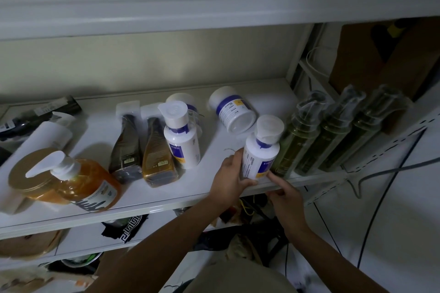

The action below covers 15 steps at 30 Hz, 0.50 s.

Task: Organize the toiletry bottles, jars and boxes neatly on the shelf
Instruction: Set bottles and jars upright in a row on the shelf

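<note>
My left hand (229,179) grips a white bottle with a blue collar (260,150) standing near the front edge of the white shelf (166,200). My right hand (284,194) touches the bottle's base with an extended finger, its other fingers curled. Three green pump bottles (333,135) stand in a row right beside it. A matching white bottle (182,140) stands further left, with a white jar (185,102) behind it. Another white jar (234,109) lies on its side at the back.
Two dark amber bottles (142,147) stand mid-shelf. At the left are an orange pump bottle (85,183), a gold-lidded jar (32,173), a white tube (47,135) and dark tubes (35,114). Cables (381,173) hang at the right. Clutter fills the lower shelf.
</note>
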{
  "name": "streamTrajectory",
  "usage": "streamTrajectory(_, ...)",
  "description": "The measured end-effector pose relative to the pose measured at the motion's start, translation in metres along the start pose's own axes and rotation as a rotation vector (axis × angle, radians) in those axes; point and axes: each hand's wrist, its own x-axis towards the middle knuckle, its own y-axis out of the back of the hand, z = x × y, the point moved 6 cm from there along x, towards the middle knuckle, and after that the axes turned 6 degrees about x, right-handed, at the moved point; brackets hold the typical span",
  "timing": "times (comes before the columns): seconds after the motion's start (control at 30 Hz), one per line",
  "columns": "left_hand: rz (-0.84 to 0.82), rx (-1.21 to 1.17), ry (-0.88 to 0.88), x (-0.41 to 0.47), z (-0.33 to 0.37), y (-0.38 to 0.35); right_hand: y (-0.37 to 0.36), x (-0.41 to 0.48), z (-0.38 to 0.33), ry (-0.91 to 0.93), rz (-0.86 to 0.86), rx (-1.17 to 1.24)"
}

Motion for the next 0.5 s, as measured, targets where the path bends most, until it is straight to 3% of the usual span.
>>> streamTrajectory(0.5,0.020,0.020,0.005,-0.0027,0.0058,0.0064,-0.0046,-0.0035,-0.0091,0.021,-0.027,-0.068)
